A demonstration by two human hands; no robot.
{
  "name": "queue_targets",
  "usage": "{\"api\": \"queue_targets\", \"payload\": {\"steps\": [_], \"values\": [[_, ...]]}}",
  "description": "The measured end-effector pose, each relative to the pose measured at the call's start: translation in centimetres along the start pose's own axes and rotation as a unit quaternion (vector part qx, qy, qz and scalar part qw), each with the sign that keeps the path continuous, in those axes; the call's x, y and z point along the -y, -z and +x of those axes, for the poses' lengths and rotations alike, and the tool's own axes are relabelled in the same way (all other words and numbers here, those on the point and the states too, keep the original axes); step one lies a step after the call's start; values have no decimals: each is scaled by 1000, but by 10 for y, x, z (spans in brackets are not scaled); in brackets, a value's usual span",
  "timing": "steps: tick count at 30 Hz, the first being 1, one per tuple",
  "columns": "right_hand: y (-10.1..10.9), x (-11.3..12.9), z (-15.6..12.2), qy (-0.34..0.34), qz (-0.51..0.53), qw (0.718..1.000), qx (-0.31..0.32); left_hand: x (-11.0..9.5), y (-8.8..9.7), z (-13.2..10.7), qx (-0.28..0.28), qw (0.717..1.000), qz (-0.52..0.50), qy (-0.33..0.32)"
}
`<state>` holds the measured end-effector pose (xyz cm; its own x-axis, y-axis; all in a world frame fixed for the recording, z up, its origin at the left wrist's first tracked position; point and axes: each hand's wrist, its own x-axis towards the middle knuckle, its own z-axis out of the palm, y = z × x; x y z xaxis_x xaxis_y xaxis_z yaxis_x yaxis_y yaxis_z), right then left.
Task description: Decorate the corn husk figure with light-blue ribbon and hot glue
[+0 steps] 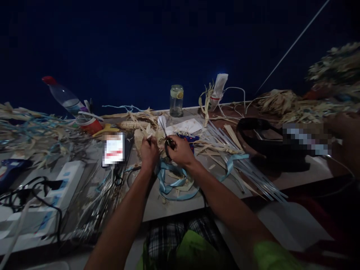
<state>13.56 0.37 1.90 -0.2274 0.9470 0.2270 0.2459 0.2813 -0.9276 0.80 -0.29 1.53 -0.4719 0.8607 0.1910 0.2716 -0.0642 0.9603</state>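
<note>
My left hand [149,154] is closed in a pinch on a pale, dry corn husk piece [149,132], whose ruffled ends stick up above the fingers. Close on its right, my right hand [181,150] grips scissors [168,141] by their dark handles, the thin blades pointing up and away. Whether the blades touch the husk I cannot tell. Below both hands a light blue ribbon [171,187] lies in loops on the table [157,210]. Just behind my right hand rests a blue tool [189,137], partly hidden by it.
A corn cob [133,125], a glass jar [176,101] and a tilted plastic bottle [66,98] are toward the back. At left are a lit phone [113,149], a power strip [60,195] and wires. Clear sticks [253,172] lie right, near another person's hand [344,129].
</note>
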Motion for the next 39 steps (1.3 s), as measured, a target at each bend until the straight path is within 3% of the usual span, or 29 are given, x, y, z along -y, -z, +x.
{"api": "queue_targets", "payload": {"steps": [3,6,9,11,14,19,25,32,36,39], "values": [[-9,1,4,-15,94,993,-65,4,-4,-2,-3,1000,-16,-6],[-9,1,11,-25,168,975,-141,9,-11,-7,35,999,-19,-13],[-5,0,16,-35,181,967,-176,10,-14,-13,81,996,-1,-31],[-2,-2,17,-51,183,966,-176,8,-14,-15,107,994,-10,-30],[1,-5,17,-76,182,966,-168,5,-13,-16,142,987,-65,23],[6,-5,17,-59,162,970,-171,2,-13,-14,171,964,-172,107],[7,-2,15,-50,139,981,-128,1,-15,-13,223,936,-234,139],[8,-2,14,-37,170,980,-99,1,-12,-11,184,953,-206,121],[9,-3,14,-22,173,979,-103,1,-10,-9,139,970,-159,122],[11,-4,14,-23,165,980,-107,2,-8,-9,137,973,-144,119]]}}
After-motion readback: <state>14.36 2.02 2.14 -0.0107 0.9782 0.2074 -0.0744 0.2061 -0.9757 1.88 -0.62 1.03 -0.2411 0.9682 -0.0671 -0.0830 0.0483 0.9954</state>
